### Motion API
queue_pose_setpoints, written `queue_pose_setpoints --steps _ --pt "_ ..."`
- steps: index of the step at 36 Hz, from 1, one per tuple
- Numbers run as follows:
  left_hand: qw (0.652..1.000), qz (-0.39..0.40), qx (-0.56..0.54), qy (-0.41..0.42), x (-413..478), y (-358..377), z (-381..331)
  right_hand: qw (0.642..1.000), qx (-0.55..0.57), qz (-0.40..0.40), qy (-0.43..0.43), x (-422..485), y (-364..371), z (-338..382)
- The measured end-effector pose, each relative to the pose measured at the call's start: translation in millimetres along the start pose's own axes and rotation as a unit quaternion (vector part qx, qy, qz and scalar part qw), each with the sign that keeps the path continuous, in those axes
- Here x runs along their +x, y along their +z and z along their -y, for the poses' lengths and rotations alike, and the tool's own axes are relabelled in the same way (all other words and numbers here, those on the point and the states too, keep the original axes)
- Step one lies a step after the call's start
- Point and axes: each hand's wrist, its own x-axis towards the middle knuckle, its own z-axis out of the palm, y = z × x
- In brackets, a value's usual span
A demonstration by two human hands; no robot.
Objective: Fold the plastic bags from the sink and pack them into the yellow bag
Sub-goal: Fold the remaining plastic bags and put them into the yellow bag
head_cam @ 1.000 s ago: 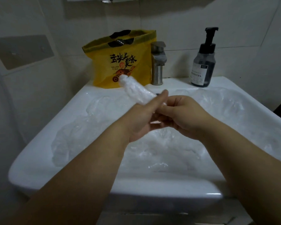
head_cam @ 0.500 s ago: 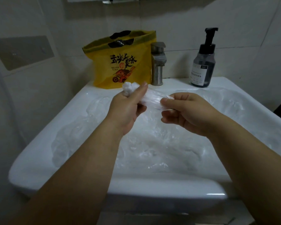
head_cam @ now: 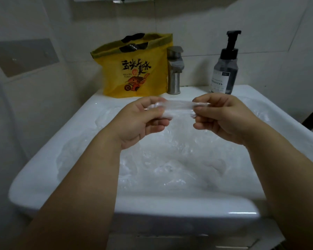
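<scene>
Head view is showing a clear plastic bag (head_cam: 177,107), gathered into a narrow strip, stretching level between the person's two hands above the white sink (head_cam: 170,208). The left hand (head_cam: 139,121) is pinching one end, its grip clamped on the strip between thumb and curled fingers. The right hand (head_cam: 224,120) is pinching the other end the same way, its grip closed tight on the plastic. Beneath them, more crumpled plastic bags (head_cam: 170,165) are lying heaped in the sink, filling most of the basin. At the back, the yellow bag (head_cam: 134,73) is standing upright on the sink's rear ledge with its mouth open, just beside a steel tap (head_cam: 174,74). Further right, a dark pump bottle (head_cam: 224,73) is standing on the same ledge against the tiled wall (head_cam: 271,42).
</scene>
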Motion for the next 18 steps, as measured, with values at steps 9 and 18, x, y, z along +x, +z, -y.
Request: queue_pose_setpoints --steps 9,18 --pt "0.997 0.021 -0.068 0.004 -1.4 -1.9 -3.5 0.998 0.033 0.059 -0.004 -1.8 -3.1 1.9" --pt "0.998 -0.033 0.043 0.031 2.2 1.8 4.4 0.999 -0.039 0.006 0.031 0.9 -1.5 -1.7"
